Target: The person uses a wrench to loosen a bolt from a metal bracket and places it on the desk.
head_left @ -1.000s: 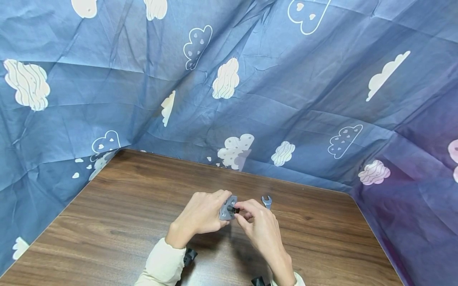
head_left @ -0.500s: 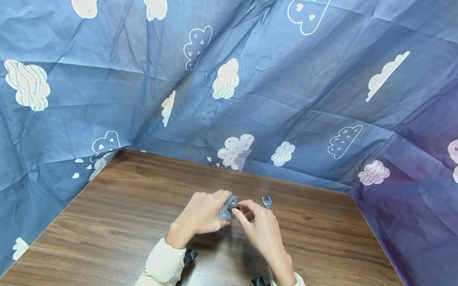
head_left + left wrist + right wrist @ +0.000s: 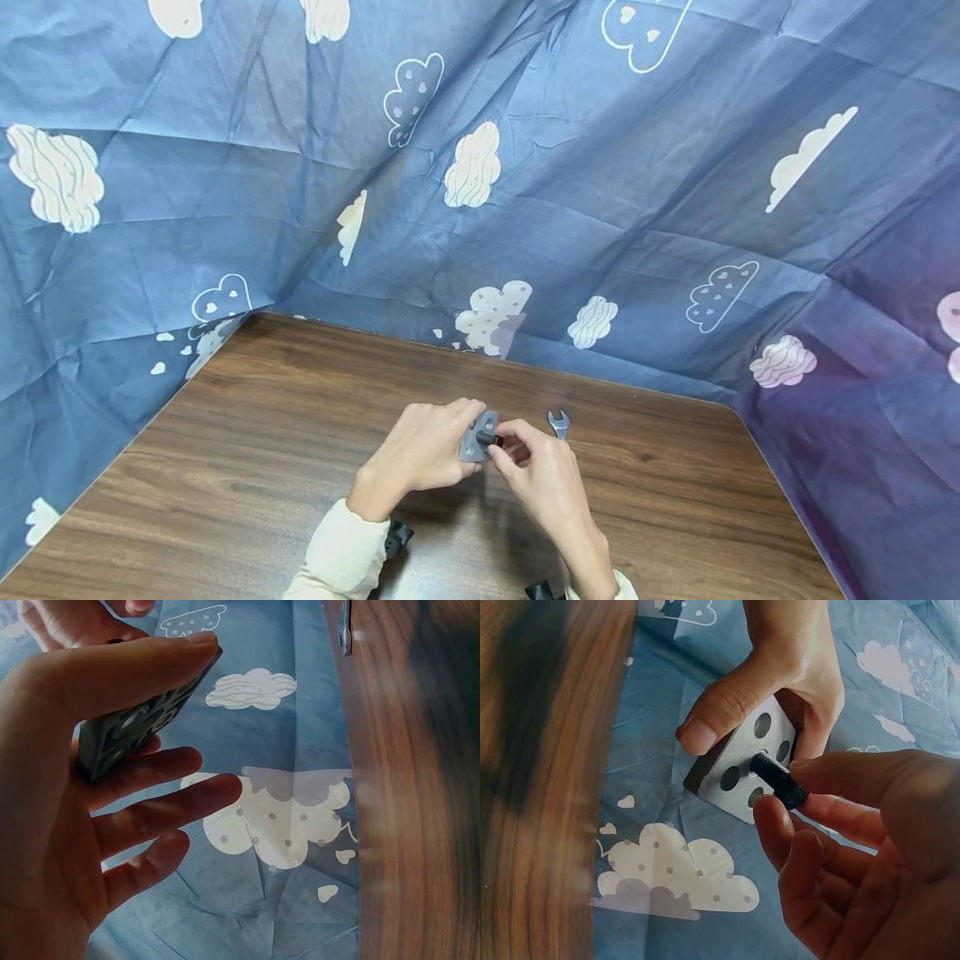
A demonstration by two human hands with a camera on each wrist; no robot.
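Observation:
My left hand (image 3: 423, 443) grips a small grey metal plate (image 3: 472, 448) between thumb and fingers, above the table. Several round holes show on the plate (image 3: 739, 754) in the right wrist view. A black threaded bolt (image 3: 774, 774) stands out from the middle of the plate's face, its tip at or in a hole there. Thumb and forefinger of my right hand (image 3: 551, 479) pinch the bolt at its head end. In the left wrist view, the plate (image 3: 124, 731) is seen edge-on under the left thumb, and the bolt is hidden.
An open-ended wrench (image 3: 558, 423) lies on the wooden table (image 3: 300, 400), behind the right hand. Blue cloth (image 3: 375, 275) with cloud prints hangs along the table's back and sides. Black wrist-camera parts (image 3: 398, 539) show by the sleeves.
The right thumb and forefinger have shifted slightly around the bolt's head, the thumb moving up and then back down. The left hand and plate stay in place.

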